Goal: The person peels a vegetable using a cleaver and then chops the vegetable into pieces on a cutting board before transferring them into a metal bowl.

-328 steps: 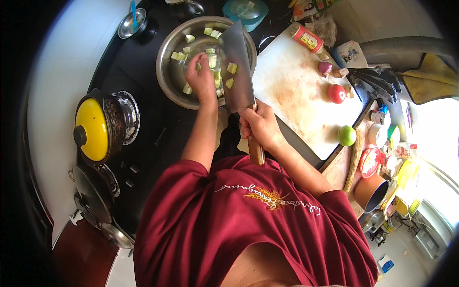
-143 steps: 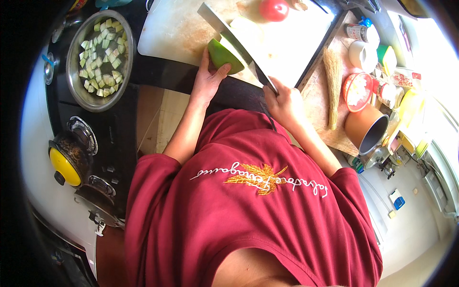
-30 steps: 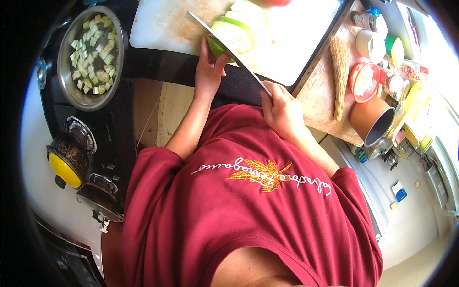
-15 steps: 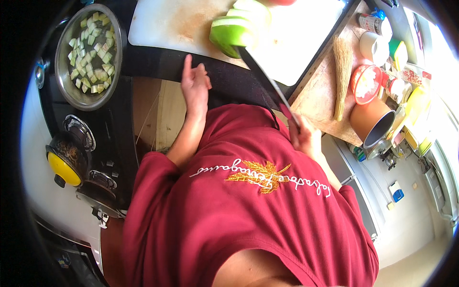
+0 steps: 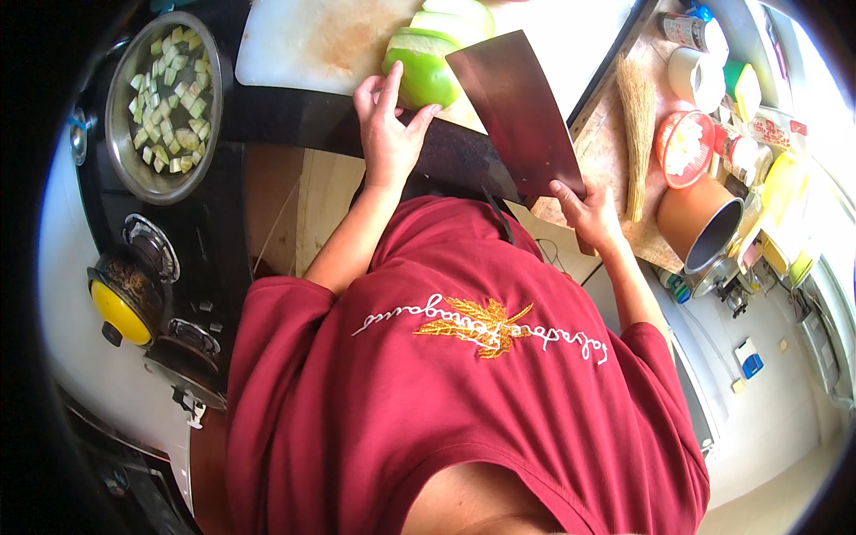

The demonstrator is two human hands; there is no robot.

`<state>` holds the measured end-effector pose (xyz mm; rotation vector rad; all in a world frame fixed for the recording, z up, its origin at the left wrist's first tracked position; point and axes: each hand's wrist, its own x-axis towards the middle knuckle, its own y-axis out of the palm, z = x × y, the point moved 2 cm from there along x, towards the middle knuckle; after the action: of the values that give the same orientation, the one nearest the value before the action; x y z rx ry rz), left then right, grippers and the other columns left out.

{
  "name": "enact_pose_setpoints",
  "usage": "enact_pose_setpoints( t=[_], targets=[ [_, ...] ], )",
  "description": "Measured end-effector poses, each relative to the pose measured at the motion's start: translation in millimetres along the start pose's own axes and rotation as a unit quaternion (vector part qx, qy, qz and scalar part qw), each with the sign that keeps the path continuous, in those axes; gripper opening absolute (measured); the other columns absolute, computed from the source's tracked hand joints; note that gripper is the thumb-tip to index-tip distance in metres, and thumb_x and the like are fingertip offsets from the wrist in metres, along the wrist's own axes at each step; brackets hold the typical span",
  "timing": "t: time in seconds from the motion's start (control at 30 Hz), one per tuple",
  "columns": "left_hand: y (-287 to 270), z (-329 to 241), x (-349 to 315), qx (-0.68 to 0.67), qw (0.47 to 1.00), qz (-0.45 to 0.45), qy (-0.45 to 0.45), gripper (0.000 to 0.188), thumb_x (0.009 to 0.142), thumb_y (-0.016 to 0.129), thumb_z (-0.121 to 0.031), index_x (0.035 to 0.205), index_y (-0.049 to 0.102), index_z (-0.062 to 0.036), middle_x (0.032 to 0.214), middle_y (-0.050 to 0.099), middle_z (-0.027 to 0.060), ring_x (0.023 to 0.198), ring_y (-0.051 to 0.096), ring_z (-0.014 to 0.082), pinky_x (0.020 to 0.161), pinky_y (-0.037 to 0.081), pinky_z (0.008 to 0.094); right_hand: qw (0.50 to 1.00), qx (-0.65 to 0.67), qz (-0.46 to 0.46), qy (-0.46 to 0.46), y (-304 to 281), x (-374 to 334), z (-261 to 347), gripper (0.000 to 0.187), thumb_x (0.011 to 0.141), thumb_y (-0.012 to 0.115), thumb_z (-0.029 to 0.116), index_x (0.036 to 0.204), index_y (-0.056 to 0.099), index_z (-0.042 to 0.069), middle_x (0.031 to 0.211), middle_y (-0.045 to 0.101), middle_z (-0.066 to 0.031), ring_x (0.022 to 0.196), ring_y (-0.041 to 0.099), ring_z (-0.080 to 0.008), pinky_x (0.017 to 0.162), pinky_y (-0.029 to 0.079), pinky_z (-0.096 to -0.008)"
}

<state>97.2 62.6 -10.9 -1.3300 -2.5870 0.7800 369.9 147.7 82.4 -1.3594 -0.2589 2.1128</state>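
Note:
In my right hand (image 5: pixel 588 214) is a cleaver (image 5: pixel 522 116), gripped by its handle. Its broad blade slants up and left, the flat side showing a reddish reflection. The blade's far corner is close to a green-skinned, pale-fleshed vegetable (image 5: pixel 426 78), cut into thick slices; I cannot tell its exact kind. The slices lie at the near edge of a white cutting board (image 5: pixel 299 45). My left hand (image 5: pixel 390 134) reaches the nearest slice with fingers and thumb spread apart, the fingertips at its left edge and the thumb by its near side.
At left, a steel bowl (image 5: pixel 207 147) holds diced pale-green pieces beside a stove with a yellow-lidded pot (image 5: pixel 120 308). To the right stand a straw brush (image 5: pixel 636 134), a red basket (image 5: pixel 664 160), a brown pot (image 5: pixel 691 218) and several containers. The black counter edge (image 5: pixel 312 116) runs before me.
My left hand has moved up and right to the green slice. The right hand has shifted right and turned the cleaver, so its flat side now shows instead of its thin edge.

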Motion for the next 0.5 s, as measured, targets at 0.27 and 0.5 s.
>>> enact_pose_setpoints(
  t=[0.27,0.5],
  targets=[
    [1,3,1,0.069,0.996,-0.033,0.053,0.072,0.067,0.085,-0.015,0.132,0.055,-0.0128,0.114,0.049,0.0096,0.083,0.052,0.0161,0.077,0.050,0.0293,0.995,-0.047,0.014,-0.085,-8,16,-23,0.030,0.091,0.063,0.030,0.097,0.064,0.001,0.066,0.059,-0.0072,0.060,0.055,-0.0149,0.058,0.045,-0.0328],
    [2,1,1,0.080,0.994,-0.040,0.060,0.070,0.066,0.085,-0.014,0.129,0.058,-0.0104,0.110,0.052,0.0077,0.080,0.053,0.0158,0.076,0.050,0.0290,0.992,-0.075,0.037,-0.090,-12,31,-25,0.032,0.091,0.063,0.029,0.103,0.064,-0.001,0.085,0.069,-0.0164,0.079,0.066,-0.0210,0.072,0.050,-0.0348]
  ],
)
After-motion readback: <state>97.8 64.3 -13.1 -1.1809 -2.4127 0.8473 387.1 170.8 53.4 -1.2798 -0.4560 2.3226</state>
